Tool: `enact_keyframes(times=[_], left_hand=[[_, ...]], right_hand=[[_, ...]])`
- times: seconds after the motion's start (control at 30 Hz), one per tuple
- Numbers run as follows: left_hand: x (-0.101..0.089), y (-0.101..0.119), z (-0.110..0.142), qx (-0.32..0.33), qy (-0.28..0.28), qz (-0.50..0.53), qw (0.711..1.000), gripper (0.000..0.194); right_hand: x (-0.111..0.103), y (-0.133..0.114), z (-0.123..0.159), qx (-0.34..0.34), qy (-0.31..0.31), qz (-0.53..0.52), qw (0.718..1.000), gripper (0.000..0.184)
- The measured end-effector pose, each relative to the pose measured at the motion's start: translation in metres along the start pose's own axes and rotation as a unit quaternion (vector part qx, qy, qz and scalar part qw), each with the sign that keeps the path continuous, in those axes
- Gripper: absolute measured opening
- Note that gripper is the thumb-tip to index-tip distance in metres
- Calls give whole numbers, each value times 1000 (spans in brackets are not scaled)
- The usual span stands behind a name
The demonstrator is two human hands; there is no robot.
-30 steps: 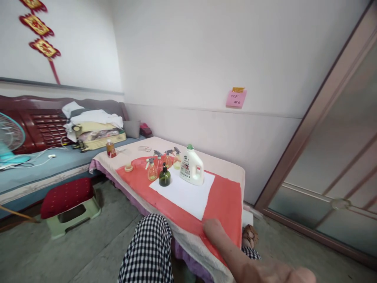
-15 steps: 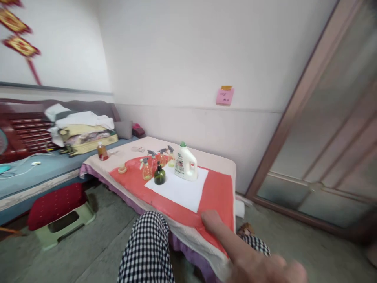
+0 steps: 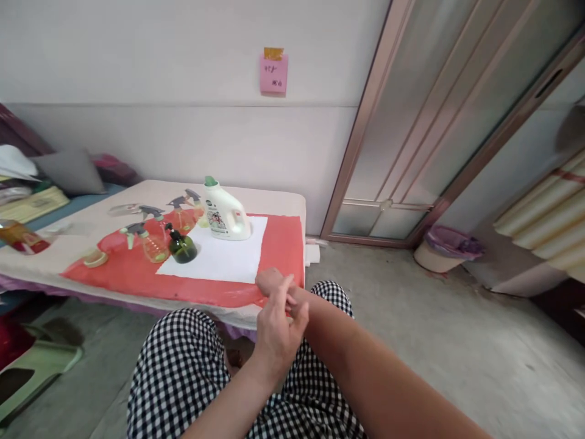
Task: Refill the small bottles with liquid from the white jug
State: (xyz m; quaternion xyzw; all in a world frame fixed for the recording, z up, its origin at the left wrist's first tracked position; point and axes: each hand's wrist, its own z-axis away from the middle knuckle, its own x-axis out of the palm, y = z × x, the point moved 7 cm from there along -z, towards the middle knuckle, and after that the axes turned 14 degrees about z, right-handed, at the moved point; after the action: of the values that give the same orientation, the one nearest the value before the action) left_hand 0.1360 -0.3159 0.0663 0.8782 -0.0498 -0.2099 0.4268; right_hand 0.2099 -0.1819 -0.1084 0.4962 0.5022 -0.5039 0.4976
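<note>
My left hand lies across my right wrist, its fingers stretched out and touching the skin. My right hand rests at the near right part of the red sheet; its fingers are hidden from me. Beyond them, on a white paper, stand a white jug with a green cap and a dark green pump bottle. Several clear spray bottles with grey trigger heads are grouped to the left.
A roll of tape lies on the sheet's left part. An amber bottle is at the table's left end. A green stool stands on the floor at left, a waste bin by the sliding door.
My view has turned right and down, so the table shows farther left. My left hand, blurred low over the right forearm before, now lies at the right wrist.
</note>
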Motion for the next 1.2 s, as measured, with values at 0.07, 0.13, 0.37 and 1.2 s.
enact_keyframes(times=[0.07, 0.13, 0.37, 1.2], left_hand=[[11, 23, 2, 51, -47, 24, 997, 53], [21, 34, 4, 100, -84, 7, 991, 57], [13, -17, -4, 24, -89, -133, 987, 59], [41, 2, 21, -16, -120, -57, 991, 55]], right_hand=[[-2, -1, -14, -18, -34, 13, 999, 30], [-4, -1, -21, -33, -62, 25, 997, 30], [-16, -1, -19, -43, -100, 31, 994, 19], [-13, -2, -7, -75, -120, 81, 987, 30]])
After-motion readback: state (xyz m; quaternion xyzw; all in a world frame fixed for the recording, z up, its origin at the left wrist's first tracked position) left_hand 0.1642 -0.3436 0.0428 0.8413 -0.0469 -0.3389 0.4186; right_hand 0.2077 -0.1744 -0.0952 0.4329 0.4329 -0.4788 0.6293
